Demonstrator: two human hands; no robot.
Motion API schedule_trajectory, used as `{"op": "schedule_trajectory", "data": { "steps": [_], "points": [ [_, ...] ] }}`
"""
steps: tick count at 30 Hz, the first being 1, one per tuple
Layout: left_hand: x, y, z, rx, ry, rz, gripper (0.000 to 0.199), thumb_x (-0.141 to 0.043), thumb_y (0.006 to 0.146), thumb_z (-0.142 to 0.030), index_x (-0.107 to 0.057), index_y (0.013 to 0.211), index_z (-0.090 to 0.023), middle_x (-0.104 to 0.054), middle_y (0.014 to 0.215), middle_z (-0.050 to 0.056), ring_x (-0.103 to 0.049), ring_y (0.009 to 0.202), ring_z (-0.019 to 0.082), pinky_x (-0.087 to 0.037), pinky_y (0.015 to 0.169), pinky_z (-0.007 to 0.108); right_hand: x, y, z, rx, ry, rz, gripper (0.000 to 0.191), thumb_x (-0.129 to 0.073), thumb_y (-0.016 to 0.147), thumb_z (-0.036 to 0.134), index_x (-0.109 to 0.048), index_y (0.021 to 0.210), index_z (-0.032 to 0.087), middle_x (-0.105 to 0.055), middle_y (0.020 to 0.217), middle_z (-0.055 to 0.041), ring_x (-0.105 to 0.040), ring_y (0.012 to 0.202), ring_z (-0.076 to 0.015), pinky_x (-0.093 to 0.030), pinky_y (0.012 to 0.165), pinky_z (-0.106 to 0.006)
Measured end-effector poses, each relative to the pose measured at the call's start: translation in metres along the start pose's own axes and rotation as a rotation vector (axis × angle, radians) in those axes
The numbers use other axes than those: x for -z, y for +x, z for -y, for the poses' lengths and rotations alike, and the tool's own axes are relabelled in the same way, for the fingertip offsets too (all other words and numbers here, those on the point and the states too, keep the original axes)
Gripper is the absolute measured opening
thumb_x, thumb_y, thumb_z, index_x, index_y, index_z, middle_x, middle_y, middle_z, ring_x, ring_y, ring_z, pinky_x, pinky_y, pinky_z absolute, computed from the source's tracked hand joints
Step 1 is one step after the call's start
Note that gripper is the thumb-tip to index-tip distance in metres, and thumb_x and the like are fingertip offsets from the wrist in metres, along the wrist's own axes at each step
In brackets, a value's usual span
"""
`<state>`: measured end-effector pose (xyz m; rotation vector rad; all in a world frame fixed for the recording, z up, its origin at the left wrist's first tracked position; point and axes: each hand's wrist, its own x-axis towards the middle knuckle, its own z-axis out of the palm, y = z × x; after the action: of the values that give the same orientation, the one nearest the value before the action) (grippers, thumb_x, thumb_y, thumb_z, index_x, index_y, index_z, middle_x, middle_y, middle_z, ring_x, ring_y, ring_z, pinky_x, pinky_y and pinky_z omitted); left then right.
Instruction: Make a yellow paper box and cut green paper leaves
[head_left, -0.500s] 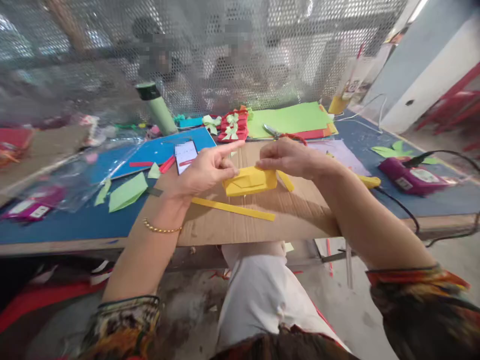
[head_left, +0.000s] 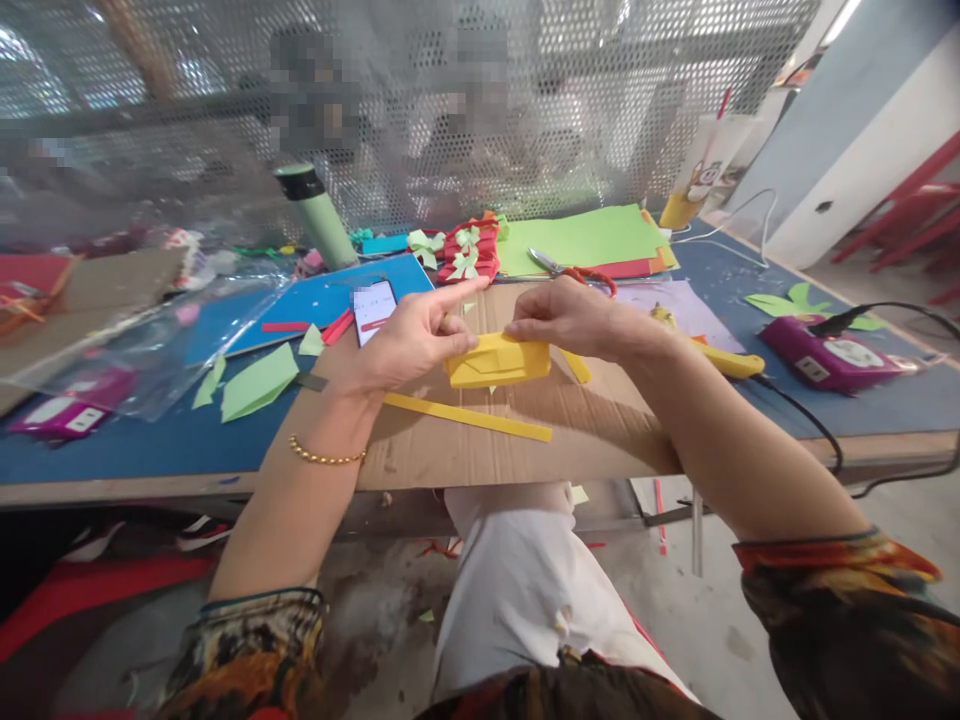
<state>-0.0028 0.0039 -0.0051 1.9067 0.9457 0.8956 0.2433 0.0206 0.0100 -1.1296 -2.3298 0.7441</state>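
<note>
A small folded yellow paper box (head_left: 499, 362) is held up between my two hands over a cardboard sheet (head_left: 450, 462). My left hand (head_left: 420, 338) pinches its left end with thumb and bent fingers, the index finger stretched out to the right. My right hand (head_left: 562, 315) grips the upper right edge, thumb along the top and fingers curled behind, partly hidden. Below the box, a flat yellow paper strip (head_left: 469, 417) lies on the cardboard. A shorter yellow strip (head_left: 576, 366) rests just right of the box, under my right hand.
Scissors (head_left: 574, 270) with red handles lie behind my right hand, before green paper sheets (head_left: 592, 238). Red folded pieces with pale bows (head_left: 466, 252) stand at the back. A phone (head_left: 373, 308), a green bottle (head_left: 321, 220), a yellow glue gun (head_left: 731, 362) and a purple power socket (head_left: 829, 352) surround the cardboard.
My right hand has shifted very slightly left along the box's top edge. Both hands keep hold of the yellow paper box, and the view has steadied.
</note>
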Motion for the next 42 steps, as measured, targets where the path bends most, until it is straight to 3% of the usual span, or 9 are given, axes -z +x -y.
{"op": "schedule_trajectory", "data": {
  "steps": [4,12,17,22,25,29,32,37,42],
  "points": [
    [-0.002,0.0,-0.002,0.014,0.016,0.018,0.069,-0.077,0.086,-0.02,-0.067,0.154,-0.016,-0.056,0.065,-0.006,-0.041,0.056,0.009,-0.032,0.052,0.024,0.004,-0.003,0.002,0.045,-0.052,0.016,0.033,-0.068,0.099,0.017,-0.056,0.068,0.02,-0.051,0.067,0.0034,-0.045,0.069,-0.0132,-0.032,0.068,-0.032],
    [-0.006,0.002,0.0,-0.012,0.005,0.011,0.067,-0.076,0.086,-0.017,-0.068,0.152,-0.015,-0.051,0.061,-0.008,-0.034,0.053,0.009,-0.028,0.052,0.026,-0.006,0.004,0.003,0.057,0.068,0.064,0.038,-0.072,0.099,0.026,-0.057,0.066,0.018,-0.045,0.065,0.0045,-0.039,0.066,-0.0108,-0.028,0.065,-0.032],
    [-0.01,0.004,0.003,-0.006,-0.046,0.002,0.065,-0.077,0.087,-0.017,-0.069,0.151,-0.011,-0.053,0.062,-0.007,-0.039,0.056,0.009,-0.035,0.056,0.026,-0.014,0.005,0.006,-0.068,0.31,0.042,0.032,-0.068,0.093,0.018,-0.056,0.063,0.019,-0.045,0.062,0.0051,-0.039,0.061,-0.0097,-0.028,0.062,-0.032],
    [-0.002,0.001,-0.003,0.05,-0.024,-0.007,0.06,-0.079,0.09,-0.022,-0.072,0.148,-0.012,-0.059,0.065,-0.003,-0.055,0.061,0.013,-0.044,0.059,0.027,-0.01,0.0,0.005,-0.064,0.329,0.013,0.025,-0.075,0.088,0.021,-0.065,0.066,0.018,-0.051,0.063,0.0042,-0.043,0.059,-0.01,-0.031,0.059,-0.031],
    [0.003,-0.002,-0.01,0.084,-0.018,-0.055,0.044,-0.077,0.097,-0.043,-0.08,0.129,-0.013,-0.073,0.078,0.004,-0.069,0.075,0.018,-0.055,0.07,0.03,-0.007,-0.002,0.005,-0.074,0.3,0.019,0.022,-0.075,0.089,0.022,-0.069,0.068,0.018,-0.054,0.062,0.0036,-0.047,0.058,-0.0111,-0.032,0.058,-0.031],
    [0.004,-0.001,-0.013,0.086,0.049,-0.014,0.053,-0.077,0.093,-0.066,-0.076,0.081,-0.014,-0.074,0.077,0.007,-0.069,0.075,0.017,-0.056,0.072,0.029,-0.006,-0.004,0.008,-0.075,0.249,-0.008,0.024,-0.071,0.089,0.018,-0.067,0.066,0.018,-0.053,0.061,0.0034,-0.047,0.057,-0.0113,-0.033,0.057,-0.031],
    [0.004,0.001,-0.011,0.079,0.135,0.012,0.045,-0.087,0.084,-0.055,-0.07,0.071,-0.016,-0.067,0.071,0.002,-0.061,0.067,0.013,-0.048,0.064,0.026,-0.006,-0.004,0.009,-0.064,0.212,-0.033,0.024,-0.069,0.089,0.018,-0.065,0.065,0.018,-0.051,0.062,0.004,-0.045,0.058,-0.0108,-0.033,0.057,-0.031],
    [0.003,0.003,-0.007,0.075,0.187,0.028,0.029,-0.08,0.085,-0.033,-0.064,0.067,-0.017,-0.06,0.068,-0.001,-0.052,0.064,0.011,-0.04,0.062,0.026,-0.005,-0.003,0.004,0.006,0.143,-0.001,0.025,-0.073,0.091,0.025,-0.066,0.068,0.018,-0.052,0.062,0.0041,-0.046,0.06,-0.0105,-0.033,0.058,-0.03],
    [0.003,0.002,-0.006,0.113,0.219,0.047,0.035,-0.078,0.087,-0.035,-0.058,0.064,-0.018,-0.053,0.063,-0.003,-0.045,0.06,0.01,-0.032,0.058,0.026,-0.004,-0.002,0.0,0.022,0.112,0.037,0.029,-0.076,0.093,0.03,-0.067,0.068,0.017,-0.051,0.061,0.0036,-0.046,0.06,-0.0107,-0.032,0.058,-0.031]
  ]
}}
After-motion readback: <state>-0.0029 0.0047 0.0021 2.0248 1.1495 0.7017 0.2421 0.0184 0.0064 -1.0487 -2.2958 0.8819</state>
